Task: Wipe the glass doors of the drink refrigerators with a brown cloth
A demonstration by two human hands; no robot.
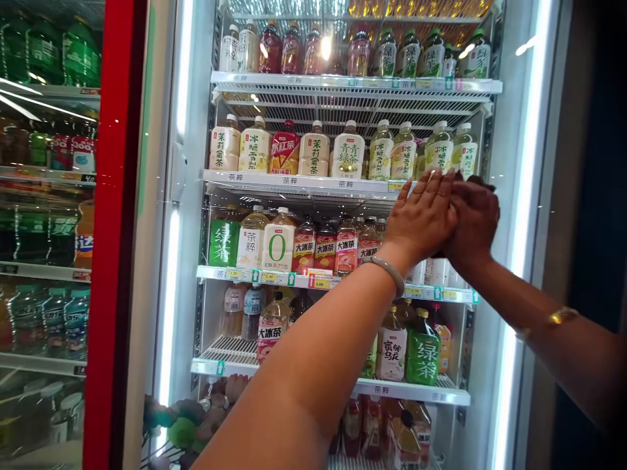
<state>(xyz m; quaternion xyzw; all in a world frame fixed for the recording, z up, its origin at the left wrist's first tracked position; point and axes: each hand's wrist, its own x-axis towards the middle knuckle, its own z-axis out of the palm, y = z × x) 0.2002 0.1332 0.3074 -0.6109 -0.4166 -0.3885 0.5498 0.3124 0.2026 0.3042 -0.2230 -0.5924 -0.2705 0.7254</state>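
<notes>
Before a lit drinks cooler [337, 183], a person's left hand [421, 215], fingers extended and released, meets the right hand [473, 219], whose fingers look curled; whether it grips anything cannot be told. Both overlap the right end of a white shelf edge [294, 183], nearest the pale-labelled bottles [438, 149]. The right light strip [526, 163] stands near the right hand; wider room lies left, toward the far-left red frame [110, 215].
</notes>
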